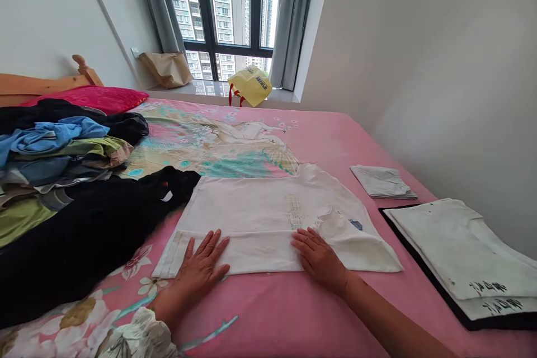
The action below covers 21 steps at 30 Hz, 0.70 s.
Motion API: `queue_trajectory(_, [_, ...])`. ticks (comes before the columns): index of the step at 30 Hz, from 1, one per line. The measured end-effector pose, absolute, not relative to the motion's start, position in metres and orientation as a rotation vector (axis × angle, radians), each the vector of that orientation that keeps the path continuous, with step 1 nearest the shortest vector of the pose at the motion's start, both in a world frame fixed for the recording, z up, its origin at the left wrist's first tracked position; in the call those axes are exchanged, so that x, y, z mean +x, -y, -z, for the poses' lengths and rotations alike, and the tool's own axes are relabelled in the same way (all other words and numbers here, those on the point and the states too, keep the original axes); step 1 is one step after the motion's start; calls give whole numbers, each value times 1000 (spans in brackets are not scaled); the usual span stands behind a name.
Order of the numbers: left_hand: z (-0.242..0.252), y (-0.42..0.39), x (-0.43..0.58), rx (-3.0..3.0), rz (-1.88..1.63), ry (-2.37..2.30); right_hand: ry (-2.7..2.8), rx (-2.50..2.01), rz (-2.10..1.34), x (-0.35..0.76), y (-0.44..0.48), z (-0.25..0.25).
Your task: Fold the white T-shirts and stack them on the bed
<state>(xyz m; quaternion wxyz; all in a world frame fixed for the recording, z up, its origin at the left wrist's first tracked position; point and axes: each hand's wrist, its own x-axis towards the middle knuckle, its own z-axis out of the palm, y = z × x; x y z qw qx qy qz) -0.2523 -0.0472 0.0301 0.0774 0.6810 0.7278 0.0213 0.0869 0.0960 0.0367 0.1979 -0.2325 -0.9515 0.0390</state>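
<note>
A white T-shirt [247, 201] lies sideways on the bed, its neck end toward the right and its near side folded over in a long strip. My left hand [203, 263] rests flat on that strip near the hem, fingers spread. Farther right, my right hand [316, 257] lies on the folded strip beside the bunched sleeve [342, 226], fingers stretched out and fairly close together. Neither hand grips the cloth. Faint printed lettering and a small dark blue patch show on the shirt.
Heaped clothes [54, 140] and a black garment [92, 235] lie on the left. On the right are a small folded grey garment [381, 180] and a stack of folded shirts [457, 246]. A pink floral sheet [277, 319] covers the bed. Behind stand a brown paper bag [168, 69] and a yellow bag [250, 85].
</note>
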Motion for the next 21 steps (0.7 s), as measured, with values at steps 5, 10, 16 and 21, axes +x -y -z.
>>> queue_trajectory(5, [-22,38,-292,1746,76,-2501,2691,-997,-60,99,-128,-23])
queue_trajectory(10, [-26,-9,-328,1808,131,-2557,2634,-1044,3,70,-175,-43])
queue_trajectory(16, [-44,-95,-360,1891,-43,-2380,2725,-1100,259,31,-266,-45])
queue_trajectory(21, [-39,-153,-402,1824,-88,-2461,2866,-1197,289,21,-334,-39])
